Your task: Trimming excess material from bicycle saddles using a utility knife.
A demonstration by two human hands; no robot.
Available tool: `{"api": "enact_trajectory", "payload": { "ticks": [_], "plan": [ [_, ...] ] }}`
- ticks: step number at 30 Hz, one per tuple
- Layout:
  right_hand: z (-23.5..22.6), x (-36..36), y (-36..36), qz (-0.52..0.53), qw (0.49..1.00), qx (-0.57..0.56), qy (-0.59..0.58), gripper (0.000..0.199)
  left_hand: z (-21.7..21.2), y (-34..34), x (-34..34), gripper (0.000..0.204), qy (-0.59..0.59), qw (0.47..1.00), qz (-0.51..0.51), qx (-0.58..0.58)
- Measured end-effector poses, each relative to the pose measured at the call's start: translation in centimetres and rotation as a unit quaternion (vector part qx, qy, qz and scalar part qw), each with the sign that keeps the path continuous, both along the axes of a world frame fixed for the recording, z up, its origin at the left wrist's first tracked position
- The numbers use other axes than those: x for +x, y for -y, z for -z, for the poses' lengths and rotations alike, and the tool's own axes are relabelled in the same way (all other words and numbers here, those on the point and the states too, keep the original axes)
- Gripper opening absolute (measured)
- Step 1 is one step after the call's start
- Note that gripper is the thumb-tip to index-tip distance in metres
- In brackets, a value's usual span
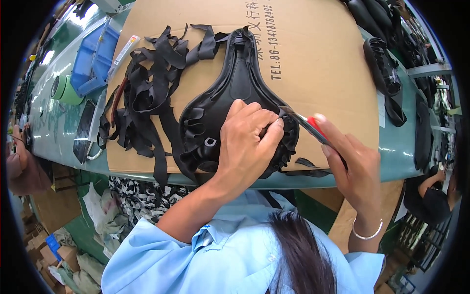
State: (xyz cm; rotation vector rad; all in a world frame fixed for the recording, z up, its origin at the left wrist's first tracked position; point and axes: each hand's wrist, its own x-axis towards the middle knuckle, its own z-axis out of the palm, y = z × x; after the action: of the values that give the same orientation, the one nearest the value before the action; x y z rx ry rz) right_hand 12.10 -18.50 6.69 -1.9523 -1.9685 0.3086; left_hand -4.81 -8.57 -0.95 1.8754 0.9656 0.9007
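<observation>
Clasps black bike seat (240,78) in curled left hand (248,139); grips cutter (317,131) in right hand (356,166) at seat's edge.

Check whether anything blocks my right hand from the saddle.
Nothing visible does: the tool in your right hand points at the right side of the saddle, its tip apparently there. Black scraps lie nearer you, off the tool's line.
</observation>
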Motion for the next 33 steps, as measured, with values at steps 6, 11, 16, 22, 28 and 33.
{"api": "enact_trajectory", "payload": {
  "ticks": [6,11,16,22,28,33],
  "plan": [
    [-3.0,-2.1,-0.9,-0.023,0.978,-0.081,0.189,0.058,0.3,0.0,-0.1,0.011,0.013,1.0,-0.017,-0.001],
    [-1.4,-4.1,2.2,0.07,0.977,-0.131,0.151,0.054,1.2,-0.7,-1.2,0.01,0.21,0.975,-0.022,-0.064],
    [3.7,-5.7,5.1,0.175,0.984,-0.025,-0.009,0.055,0.0,0.1,-0.2,0.01,0.42,0.896,-0.033,-0.141],
    [3.3,0.1,0.2,0.104,0.99,0.046,0.082,0.055,-4.0,-4.4,-0.1,0.011,-0.046,0.987,0.094,0.122],
    [2.5,5.1,-4.2,0.065,0.968,-0.054,-0.238,0.052,-4.5,-12.1,4.8,0.021,-0.208,0.857,0.341,0.326],
    [5.6,3.2,-2.8,0.075,0.961,-0.03,-0.264,0.055,-3.1,-13.9,6.7,0.017,-0.151,0.922,0.325,-0.148]
  ]
}}
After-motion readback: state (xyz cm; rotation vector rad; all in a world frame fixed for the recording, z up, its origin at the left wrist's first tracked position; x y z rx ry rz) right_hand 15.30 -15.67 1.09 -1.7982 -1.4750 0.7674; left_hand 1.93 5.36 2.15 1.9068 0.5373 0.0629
